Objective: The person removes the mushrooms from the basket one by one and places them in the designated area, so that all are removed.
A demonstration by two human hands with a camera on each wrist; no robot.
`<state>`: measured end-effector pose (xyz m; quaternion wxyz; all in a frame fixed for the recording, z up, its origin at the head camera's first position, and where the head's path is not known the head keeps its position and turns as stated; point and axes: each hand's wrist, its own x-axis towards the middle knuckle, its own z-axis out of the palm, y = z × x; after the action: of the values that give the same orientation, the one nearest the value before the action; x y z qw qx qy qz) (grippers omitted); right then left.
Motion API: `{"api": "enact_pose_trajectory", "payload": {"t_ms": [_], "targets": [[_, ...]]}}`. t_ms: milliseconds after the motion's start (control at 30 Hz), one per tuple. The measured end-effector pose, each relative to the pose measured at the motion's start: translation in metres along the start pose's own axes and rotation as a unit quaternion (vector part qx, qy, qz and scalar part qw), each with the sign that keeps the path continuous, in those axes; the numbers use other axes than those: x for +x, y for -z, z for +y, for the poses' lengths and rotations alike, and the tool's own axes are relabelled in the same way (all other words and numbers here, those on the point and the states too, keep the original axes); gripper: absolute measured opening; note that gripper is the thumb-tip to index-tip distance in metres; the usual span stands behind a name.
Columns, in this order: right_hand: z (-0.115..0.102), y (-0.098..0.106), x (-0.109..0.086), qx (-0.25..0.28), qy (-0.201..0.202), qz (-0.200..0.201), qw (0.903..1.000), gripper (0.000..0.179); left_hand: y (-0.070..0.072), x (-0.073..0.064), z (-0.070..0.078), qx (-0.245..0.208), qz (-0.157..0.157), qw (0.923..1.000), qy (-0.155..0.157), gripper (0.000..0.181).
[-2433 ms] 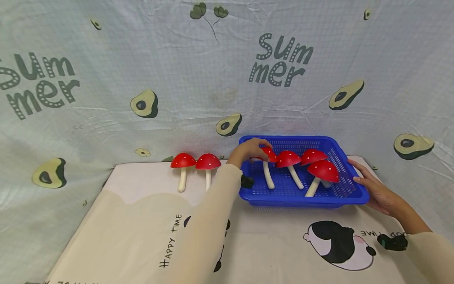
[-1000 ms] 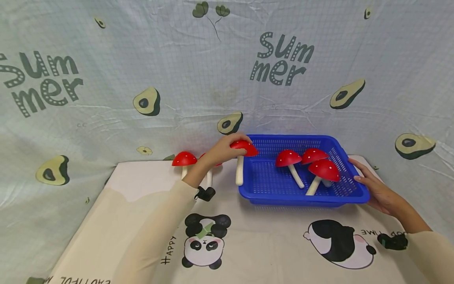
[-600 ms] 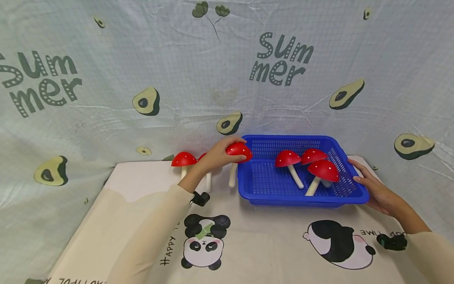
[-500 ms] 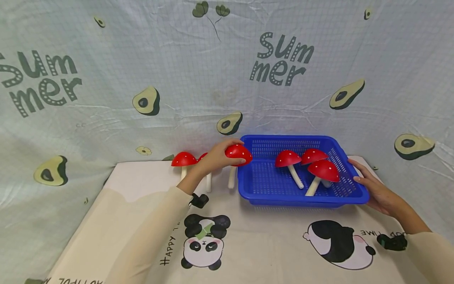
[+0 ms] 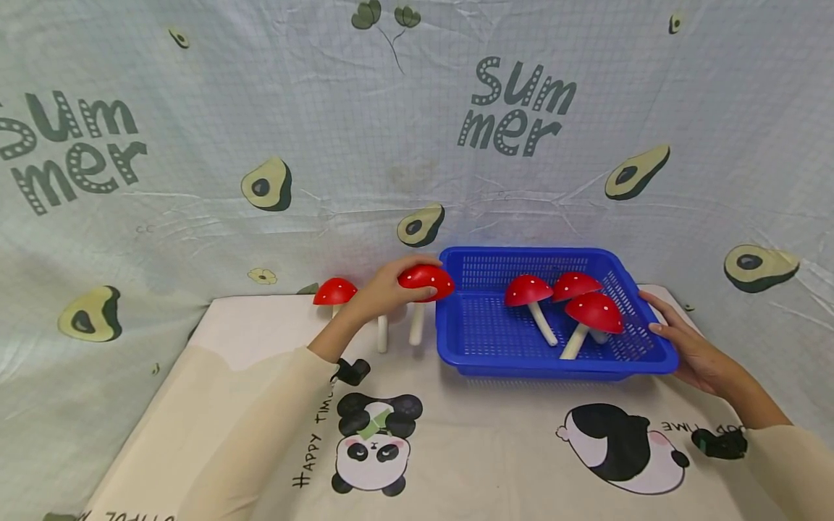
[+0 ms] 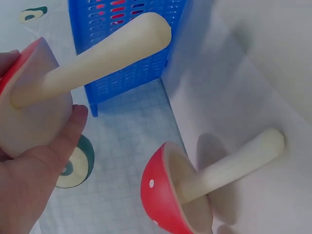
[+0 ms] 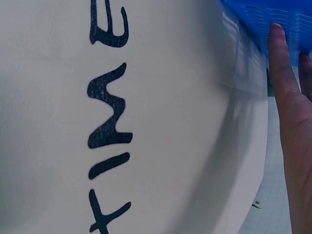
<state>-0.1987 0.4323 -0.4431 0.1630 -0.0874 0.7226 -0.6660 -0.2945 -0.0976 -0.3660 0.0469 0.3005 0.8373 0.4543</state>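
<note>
My left hand [image 5: 386, 291] grips the cap of a toy mushroom [image 5: 428, 279] just left of the blue basket, red with white dots. Its pale stem points down. In the left wrist view, the thumb presses the edge of that held mushroom's cap [image 6: 41, 117]. Left of it, one mushroom [image 5: 335, 291] leans against the wall; another mushroom's stem [image 5: 382, 334] shows below my hand, its cap hidden. My right hand [image 5: 692, 351] holds the right rim of the blue basket [image 5: 554, 367], fingertips at its edge. Several mushrooms [image 5: 594, 312] lie in the basket's right part.
A cloth with panda prints covers the table [image 5: 482, 449]. Right behind the basket and mushrooms rises a wall sheet [image 5: 352, 130] printed with avocados and lettering. The basket stands close against this sheet.
My left hand has lifted a mushroom out of the basket's left side and carried it left over the rim, down beside the other two. My right hand stays on the basket.
</note>
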Motion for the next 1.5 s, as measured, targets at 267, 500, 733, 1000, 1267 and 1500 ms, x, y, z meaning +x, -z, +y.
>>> {"api": "enact_pose_trajectory", "payload": {"t_ms": [267,500,733,1000,1267,1500], "targets": [[-0.001,-0.001,0.000,0.005,0.006,-0.005,1.0000,0.061,0.013,-0.012,0.002,0.013,0.005,0.9999,-0.006,0.044],[-0.002,-0.002,0.001,-0.013,0.000,0.005,0.9999,0.061,0.020,-0.028,-0.001,0.038,0.019,0.9989,0.021,0.045],[-0.001,-0.002,0.000,-0.006,-0.004,0.008,0.9999,0.061,0.031,-0.040,-0.002,0.050,0.024,0.9983,0.016,0.045],[-0.002,-0.003,-0.001,0.015,-0.005,0.003,0.9999,0.061,0.047,-0.053,-0.003,0.065,0.029,0.9973,0.019,0.045],[-0.002,-0.003,-0.001,0.008,0.000,0.000,1.0000,0.061,0.069,-0.069,-0.006,0.072,0.049,0.9951,0.047,0.049],[-0.003,-0.002,-0.001,-0.001,0.003,-0.003,1.0000,0.061,0.088,-0.083,-0.014,0.088,0.066,0.9917,0.066,0.049]]}}
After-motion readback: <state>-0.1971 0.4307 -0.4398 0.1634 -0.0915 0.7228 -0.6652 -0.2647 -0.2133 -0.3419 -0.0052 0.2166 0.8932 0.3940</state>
